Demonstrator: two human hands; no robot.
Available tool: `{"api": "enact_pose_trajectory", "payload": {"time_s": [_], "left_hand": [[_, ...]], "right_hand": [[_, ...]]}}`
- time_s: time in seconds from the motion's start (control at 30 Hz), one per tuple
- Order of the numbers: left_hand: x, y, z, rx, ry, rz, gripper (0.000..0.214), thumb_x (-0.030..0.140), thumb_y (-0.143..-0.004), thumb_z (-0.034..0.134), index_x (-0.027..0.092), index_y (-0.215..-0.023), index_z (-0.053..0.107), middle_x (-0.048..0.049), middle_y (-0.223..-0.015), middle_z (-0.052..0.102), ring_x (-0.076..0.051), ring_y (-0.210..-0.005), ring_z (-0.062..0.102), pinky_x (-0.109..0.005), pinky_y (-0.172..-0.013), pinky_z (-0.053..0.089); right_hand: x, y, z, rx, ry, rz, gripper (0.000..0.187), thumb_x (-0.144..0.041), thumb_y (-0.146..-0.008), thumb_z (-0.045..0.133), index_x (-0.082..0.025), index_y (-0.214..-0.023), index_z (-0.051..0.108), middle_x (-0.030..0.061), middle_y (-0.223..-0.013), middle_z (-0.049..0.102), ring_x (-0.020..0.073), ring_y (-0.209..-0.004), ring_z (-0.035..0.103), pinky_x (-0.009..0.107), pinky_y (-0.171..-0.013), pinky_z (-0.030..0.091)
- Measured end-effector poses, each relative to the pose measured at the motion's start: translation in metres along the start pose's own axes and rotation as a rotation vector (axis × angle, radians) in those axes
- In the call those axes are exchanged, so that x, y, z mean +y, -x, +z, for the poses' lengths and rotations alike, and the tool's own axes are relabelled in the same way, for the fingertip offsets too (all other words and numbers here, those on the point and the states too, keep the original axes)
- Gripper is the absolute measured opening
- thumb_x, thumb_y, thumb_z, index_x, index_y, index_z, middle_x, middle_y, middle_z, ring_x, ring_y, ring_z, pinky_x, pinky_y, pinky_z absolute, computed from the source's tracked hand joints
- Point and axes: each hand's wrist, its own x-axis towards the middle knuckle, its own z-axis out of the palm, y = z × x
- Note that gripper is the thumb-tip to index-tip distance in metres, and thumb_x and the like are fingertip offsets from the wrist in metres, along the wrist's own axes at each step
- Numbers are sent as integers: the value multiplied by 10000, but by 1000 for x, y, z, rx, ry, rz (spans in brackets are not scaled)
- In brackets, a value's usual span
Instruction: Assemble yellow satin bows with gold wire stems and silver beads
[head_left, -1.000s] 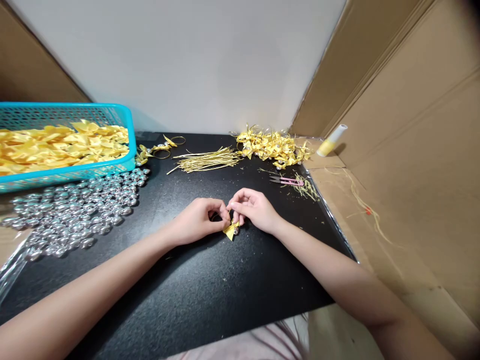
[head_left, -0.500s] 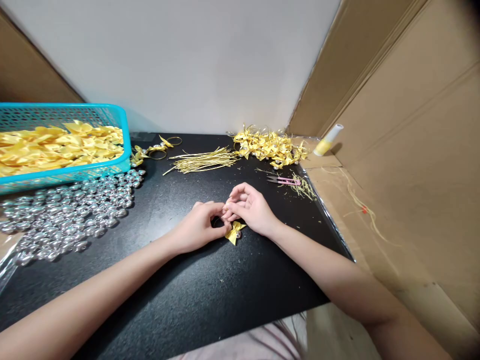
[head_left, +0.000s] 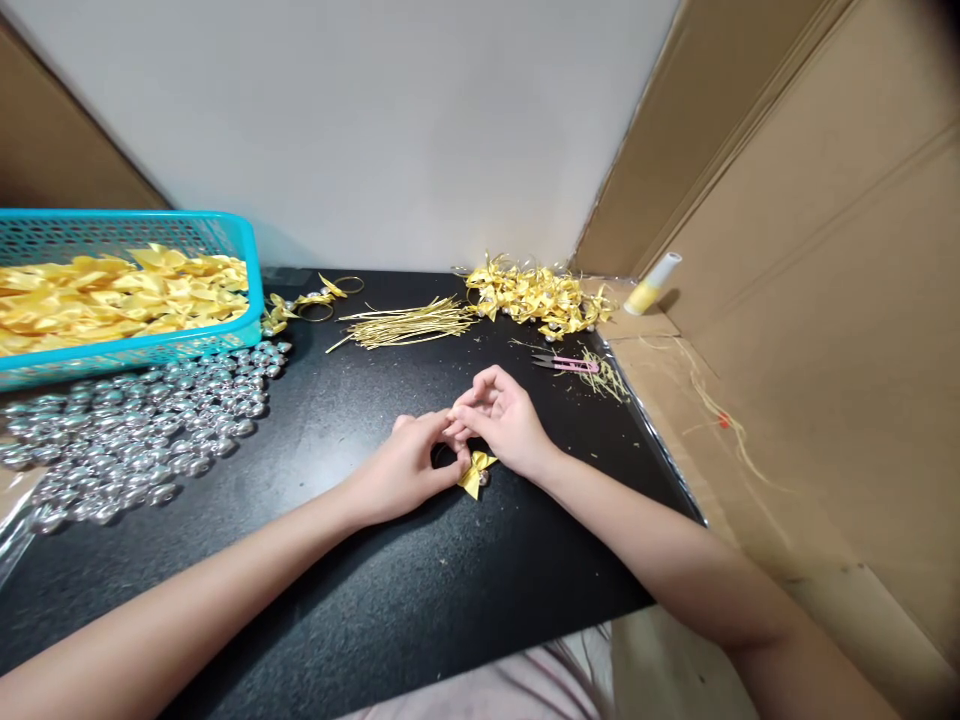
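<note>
My left hand (head_left: 409,465) is curled, its thumb against the edge of a small yellow ribbon bow (head_left: 474,474) and its index finger reaching to the right fingertips. A round silver bead (head_left: 484,478) sits at the bow's right side. My right hand (head_left: 501,420) is closed in a pinch just above the bow, its thumb and fingers meeting the left fingertips. What lies between the pinched tips is hidden; a thin dark-looking loop shows faintly inside the curve of my left hand. Beyond the hands lies a bundle of cut gold cords (head_left: 409,324).
A blue basket (head_left: 251,270) of yellow bows stands at the left, many silver beads (head_left: 172,420) before it. Beaded bows (head_left: 525,295) are heaped at the back. Pink-handled thread snips (head_left: 566,363) lie by cord scraps (head_left: 611,380). A thread spool (head_left: 654,283) stands at right.
Both hands stay together over the bow. The left hand and the bow have shifted slightly to the right, and the bow has dropped a little lower in view.
</note>
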Motion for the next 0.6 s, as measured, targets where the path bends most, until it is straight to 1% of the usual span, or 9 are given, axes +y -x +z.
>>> {"api": "enact_pose_trajectory", "payload": {"time_s": [0.2,0.4,0.5,0.57,0.6], "left_hand": [[0,0,0,10,15,3,189,284,-824,548,198,-992,548,2,-902,706,-201,-844,631,-383,-914,312],[-1,0,1,14,29,14,205,274,-827,551,200,-1018,550,3,-898,708,-198,-841,635,-380,-911,323],[-3,0,2,52,21,19,151,291,-827,566,193,-940,583,2,-866,698,-190,-809,623,-345,-857,367],[-5,-1,1,57,32,13,141,322,-830,577,186,-849,607,-3,-835,693,-182,-774,612,-318,-801,397],[-6,-1,1,57,49,7,158,339,-831,581,185,-817,616,-6,-821,694,-180,-764,609,-307,-773,408]], "right_hand": [[0,1,1,14,-13,-16,480,-366,-698,769,-242,-823,322,-83,-738,598,89,-577,679,200,-563,581],[0,0,2,14,-27,-34,500,-382,-685,777,-243,-804,312,-94,-700,594,82,-546,664,189,-538,567],[-2,-1,2,-22,11,-15,472,-399,-678,775,-234,-791,348,-76,-717,601,84,-555,651,204,-538,559],[-9,-4,-2,-73,99,0,428,-399,-669,778,-225,-804,411,-53,-751,616,94,-588,647,229,-562,563],[-15,-7,-8,-89,168,-4,395,-397,-675,772,-220,-823,452,-35,-787,631,100,-606,643,246,-577,564]]}}
